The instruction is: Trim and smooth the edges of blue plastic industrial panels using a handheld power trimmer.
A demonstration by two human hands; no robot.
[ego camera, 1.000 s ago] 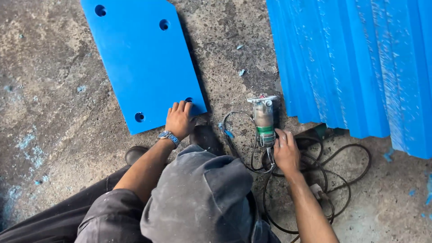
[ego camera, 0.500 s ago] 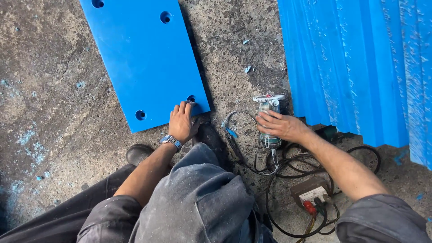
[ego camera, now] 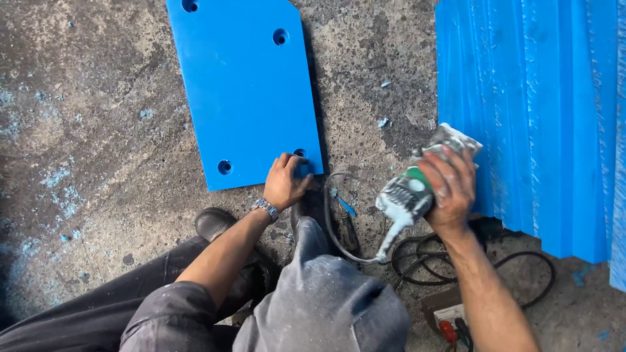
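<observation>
Here, on speckled concrete floor (ego camera: pixel 98 98), right hand (ego camera: pixel 450 189) grip grasping grinder (ego camera: pixel 411 192), left hand (ego camera: pixel 285 182) flat on blue panel (ego camera: pixel 244 91).

Your left hand (ego camera: pixel 285 183) rests flat on the near corner of the flat blue plastic panel (ego camera: pixel 244 91) with round holes, fingers beside the corner hole, a metal watch (ego camera: pixel 265 208) on that wrist. Your right hand (ego camera: pixel 450 186) grips a dust-covered grey and green handheld power tool (ego camera: pixel 411 189), lifted off the ground and tilted, its black cable (ego camera: pixel 339 241) curving down to a tangle of cord near an extension socket (ego camera: pixel 450 319). The panel lies on rough, stained concrete floor (ego camera: pixel 98 130). To your right lies a stack of long blue ribbed sheets (ego camera: pixel 541 117). Your knee in dusty grey trousers (ego camera: pixel 326 300) and a black boot (ego camera: pixel 215 223) sit below.
</observation>
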